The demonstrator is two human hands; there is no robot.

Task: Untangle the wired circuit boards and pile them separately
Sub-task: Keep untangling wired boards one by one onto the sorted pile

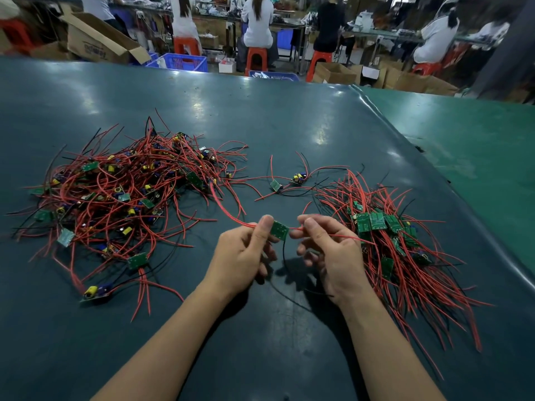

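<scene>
— Where's the board being worked on?

— A small green circuit board (279,229) is held up just above the table, between the two hands, roughly midway between the two heaps.

— How are the hands on it?

— The left hand (246,257) pinches the board's left edge, thumb on top and the other fingers curled beneath. The right hand (327,256) pinches a red wire (341,236) just beside the board's right edge; that wire runs on to the right, over the sorted heap. Another red wire (228,211) leaves the left side of the board and trails up toward the tangle, and a thin black wire (283,256) hangs down from the board between the hands.

— And the heaps?

— To the left lies the tangled pile (121,192), red and black leads crossing every way, with green boards and yellow and blue parts scattered through it. To the right is the sorted pile (385,235), its boards stacked close together and its red leads combed out toward the near right (much tidier). Two loose boards (288,182) lie between the heaps, farther back.

— What's under it all?

— A dark teal table (260,117), with a lighter green table (477,146) adjoining on the right. Beyond, people (257,21) sit on orange stools (256,60) at benches, with cardboard boxes (98,39) and a blue crate (181,61) on the floor.
</scene>
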